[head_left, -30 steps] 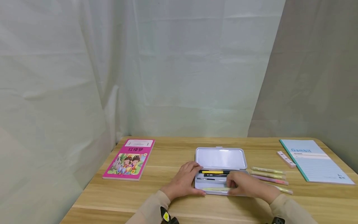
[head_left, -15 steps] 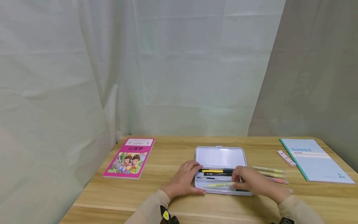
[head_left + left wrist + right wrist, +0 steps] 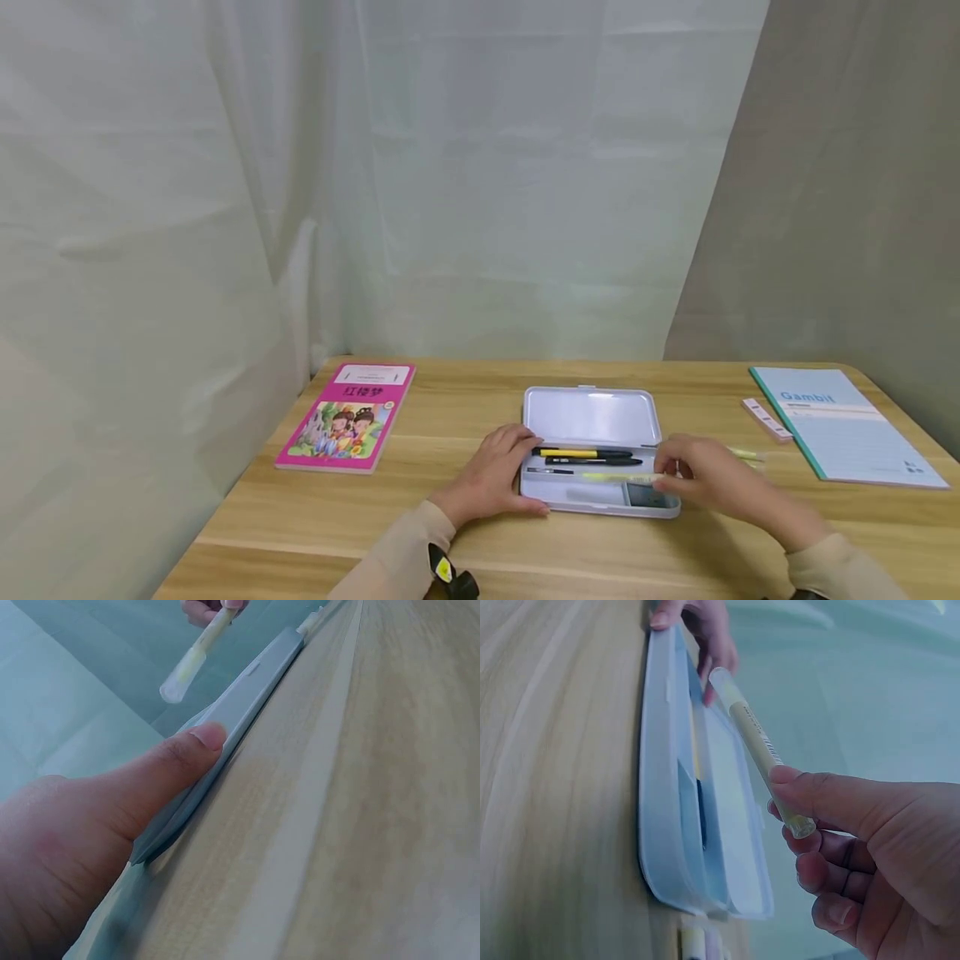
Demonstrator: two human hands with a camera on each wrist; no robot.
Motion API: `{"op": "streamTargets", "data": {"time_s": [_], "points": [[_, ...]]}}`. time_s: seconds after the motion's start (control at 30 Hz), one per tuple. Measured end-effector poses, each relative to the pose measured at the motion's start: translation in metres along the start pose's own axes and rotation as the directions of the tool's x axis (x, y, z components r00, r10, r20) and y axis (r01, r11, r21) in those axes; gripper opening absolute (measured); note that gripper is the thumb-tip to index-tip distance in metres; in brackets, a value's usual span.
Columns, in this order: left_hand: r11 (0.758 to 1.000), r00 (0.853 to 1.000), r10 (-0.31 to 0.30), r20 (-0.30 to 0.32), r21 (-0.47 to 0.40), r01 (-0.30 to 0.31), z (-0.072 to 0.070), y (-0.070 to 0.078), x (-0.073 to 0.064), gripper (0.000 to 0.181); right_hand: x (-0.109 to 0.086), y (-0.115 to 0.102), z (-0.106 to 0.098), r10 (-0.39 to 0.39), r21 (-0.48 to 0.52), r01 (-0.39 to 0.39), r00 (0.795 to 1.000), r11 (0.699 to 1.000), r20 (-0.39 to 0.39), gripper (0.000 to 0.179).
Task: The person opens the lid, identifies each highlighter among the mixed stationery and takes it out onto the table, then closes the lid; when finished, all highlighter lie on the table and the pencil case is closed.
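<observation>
An open white pencil case [image 3: 592,417] lies on the table with its lid folded back. My left hand [image 3: 493,473] holds its left end, the thumb along the front edge and the fingers at the back. Over the case, my right hand [image 3: 708,477] pinches a pale yellow highlighter [image 3: 615,477] by one end. In the right wrist view the highlighter [image 3: 754,739] is tilted, apart from the case, between thumb and fingers. Inside the case lie a yellow-and-black pen [image 3: 576,453], a black pen [image 3: 588,461] and a slim pen [image 3: 550,471]. A dark piece [image 3: 647,497] sits in the front right compartment.
More highlighters [image 3: 750,455] lie right of the case, mostly hidden by my right hand. Farther right are a pink-and-white strip [image 3: 767,419] and a light blue notebook [image 3: 858,429]. A pink book [image 3: 345,417] lies on the left. A pale curtain [image 3: 510,208] hangs behind the table.
My right hand has lifted the yellow highlighter from the case's front compartment and moved it up and to the right. My left hand has stayed on the case.
</observation>
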State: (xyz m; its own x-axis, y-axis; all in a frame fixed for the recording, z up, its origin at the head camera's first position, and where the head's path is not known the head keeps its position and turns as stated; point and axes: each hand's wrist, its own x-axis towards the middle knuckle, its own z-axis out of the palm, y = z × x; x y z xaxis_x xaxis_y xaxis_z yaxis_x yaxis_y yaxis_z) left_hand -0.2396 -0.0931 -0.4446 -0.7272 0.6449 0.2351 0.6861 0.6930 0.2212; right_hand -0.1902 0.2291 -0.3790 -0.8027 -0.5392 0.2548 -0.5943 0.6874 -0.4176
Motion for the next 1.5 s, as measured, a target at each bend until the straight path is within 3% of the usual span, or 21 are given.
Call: {"op": "streamTargets", "data": {"time_s": [0.27,0.7,0.87,1.1,1.3,1.5], "points": [[1.0,1.0,-0.016,0.018,-0.002,0.016,-0.001,-0.001,0.001,0.095,-0.016,0.013,-0.009,-0.052,-0.049,0.048,0.993,0.998,-0.102,0.016],[1.0,1.0,0.016,-0.008,-0.004,-0.016,0.0,-0.003,0.0,0.094,-0.045,0.027,-0.017,0.04,-0.072,-0.048,0.993,0.996,-0.112,0.015],[1.0,1.0,0.001,0.011,-0.015,-0.001,-0.001,-0.002,0.001,0.094,-0.058,0.035,-0.017,0.033,-0.077,-0.046,0.988,0.996,-0.152,0.019],[1.0,1.0,-0.006,0.024,-0.009,0.006,-0.001,0.0,0.001,0.094,-0.081,0.049,-0.015,0.066,-0.006,-0.068,0.986,0.998,-0.156,0.014],[1.0,1.0,-0.007,0.025,-0.015,0.007,-0.001,-0.002,0.002,0.094,-0.097,0.062,-0.01,0.032,-0.019,-0.038,0.973,0.999,-0.229,0.023],[1.0,1.0,-0.011,0.027,-0.02,0.012,0.0,-0.002,0.002,0.094,-0.107,0.064,-0.011,0.091,-0.06,-0.108,0.968,0.992,-0.235,0.017]]}}
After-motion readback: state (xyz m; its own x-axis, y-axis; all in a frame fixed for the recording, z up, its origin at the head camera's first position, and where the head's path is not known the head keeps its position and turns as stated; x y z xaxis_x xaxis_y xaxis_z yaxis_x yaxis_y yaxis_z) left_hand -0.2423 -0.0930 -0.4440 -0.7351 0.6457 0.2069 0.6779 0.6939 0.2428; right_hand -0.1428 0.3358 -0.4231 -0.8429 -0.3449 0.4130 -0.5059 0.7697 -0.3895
